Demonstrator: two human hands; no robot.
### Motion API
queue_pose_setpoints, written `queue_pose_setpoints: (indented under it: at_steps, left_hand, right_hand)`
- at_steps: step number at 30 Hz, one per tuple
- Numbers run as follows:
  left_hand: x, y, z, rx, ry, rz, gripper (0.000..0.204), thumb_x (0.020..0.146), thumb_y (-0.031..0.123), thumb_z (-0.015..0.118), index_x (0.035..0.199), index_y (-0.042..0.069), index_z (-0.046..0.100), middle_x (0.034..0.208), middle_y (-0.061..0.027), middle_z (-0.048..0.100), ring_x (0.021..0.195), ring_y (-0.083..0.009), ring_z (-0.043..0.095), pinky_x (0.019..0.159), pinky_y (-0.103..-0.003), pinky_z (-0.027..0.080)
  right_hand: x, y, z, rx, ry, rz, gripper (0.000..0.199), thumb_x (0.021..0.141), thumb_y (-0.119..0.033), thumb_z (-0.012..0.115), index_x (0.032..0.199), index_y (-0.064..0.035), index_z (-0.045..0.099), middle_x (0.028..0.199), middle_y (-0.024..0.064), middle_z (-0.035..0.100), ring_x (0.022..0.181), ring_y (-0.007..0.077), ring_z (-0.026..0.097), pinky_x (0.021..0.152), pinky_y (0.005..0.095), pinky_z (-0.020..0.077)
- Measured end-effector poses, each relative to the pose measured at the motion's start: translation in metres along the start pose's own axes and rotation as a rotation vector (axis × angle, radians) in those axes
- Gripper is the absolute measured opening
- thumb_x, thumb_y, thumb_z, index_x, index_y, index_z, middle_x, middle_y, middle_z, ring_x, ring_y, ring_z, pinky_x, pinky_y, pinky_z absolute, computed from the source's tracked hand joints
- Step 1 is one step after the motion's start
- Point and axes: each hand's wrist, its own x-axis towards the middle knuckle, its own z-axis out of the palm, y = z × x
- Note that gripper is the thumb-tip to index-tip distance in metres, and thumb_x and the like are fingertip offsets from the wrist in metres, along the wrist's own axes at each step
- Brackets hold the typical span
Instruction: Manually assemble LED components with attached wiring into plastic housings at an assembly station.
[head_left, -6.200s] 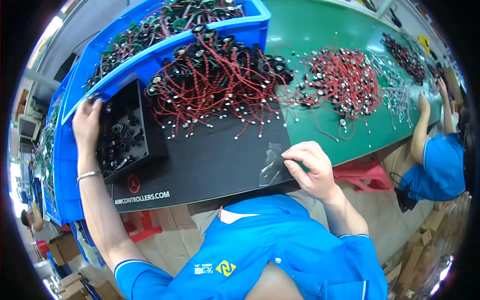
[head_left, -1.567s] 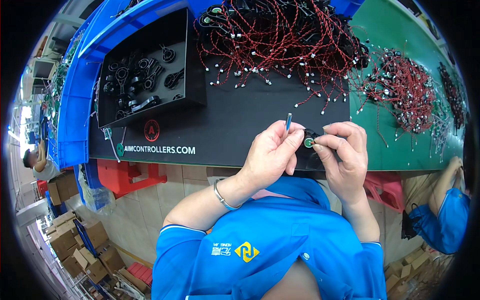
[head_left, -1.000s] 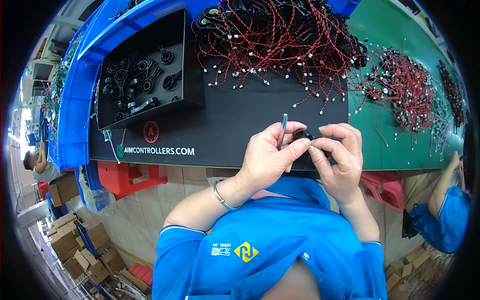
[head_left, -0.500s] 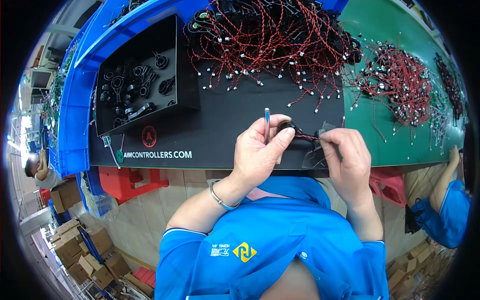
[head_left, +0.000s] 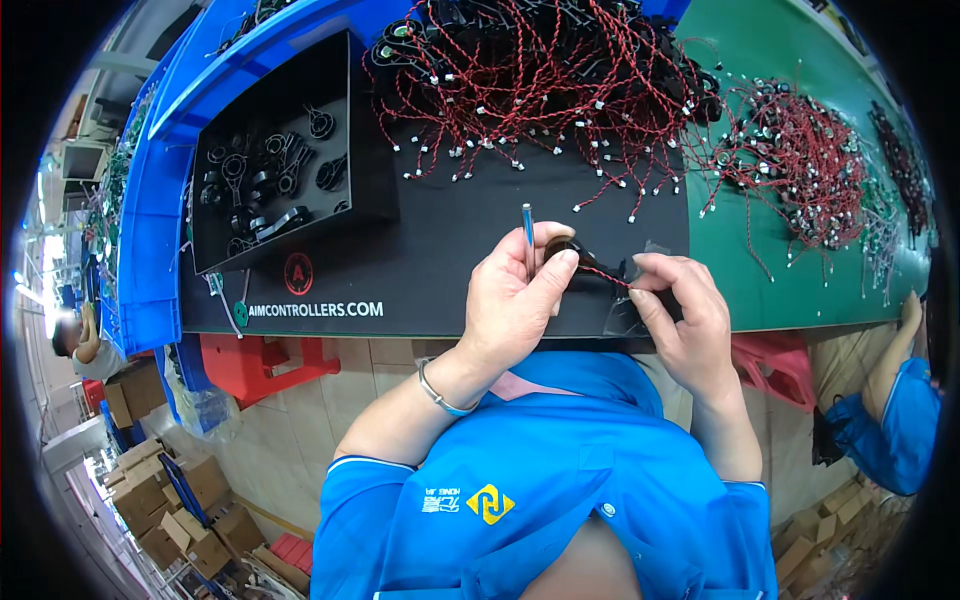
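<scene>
Above the front edge of the black mat, my left hand (head_left: pixel 503 305) is closed on a small black ring-shaped part (head_left: pixel 565 244) between thumb and index finger. A slim metallic pen-like tool (head_left: pixel 528 228) stands up between the same hand's fingers; its lower end is hidden. From the black part a red-and-black twisted wire (head_left: pixel 604 276) runs right to my right hand (head_left: pixel 692 325), whose thumb and index finger pinch it. Its end is hidden by the fingers. Dark shiny tape or film (head_left: pixel 622 318) lies beneath the right fingertips, by the mat's edge.
A black open box (head_left: pixel 385 190) with several black ring-ended parts stands left on the black mat (head_left: pixel 450 240). Tangled red wires with white connectors (head_left: pixel 540 90) spread at the back. Another wire pile (head_left: pixel 800 170) covers part of the green table (head_left: pixel 740 290). Another person (head_left: pixel 905 420) sits right.
My right fingertips have shifted slightly left and down along the wire. The black part and the pen-like tool have moved a little left, the tool's top rising slightly.
</scene>
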Motion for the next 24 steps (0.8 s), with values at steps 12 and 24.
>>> queue_pose_setpoints:
  at_steps: [12,24]
  left_hand:
    - [0.008,0.014,0.0,0.056,0.024,-0.099,0.026,0.089,0.01,0.055,0.113,0.002,0.052,0.084,0.0001,0.06,0.052,-0.0002,0.04,0.045,-0.015,0.032]
    - [0.021,0.013,-0.007,-0.268,-0.247,0.502,0.038,0.096,0.034,0.035,0.071,0.008,0.043,0.062,-0.0019,0.039,0.054,-0.0112,0.032,0.051,-0.025,0.028]
  right_hand:
    - [0.015,0.006,0.02,-0.091,-0.046,-0.242,0.036,0.063,-0.011,0.072,0.097,-0.0053,0.062,0.093,0.0071,0.059,0.09,0.0259,0.055,0.078,0.0378,0.0433]
    - [0.016,0.008,0.028,-0.064,-0.086,-0.202,0.03,0.065,-0.012,0.071,0.093,-0.0054,0.063,0.087,0.0068,0.059,0.088,0.026,0.054,0.079,0.0388,0.0418]
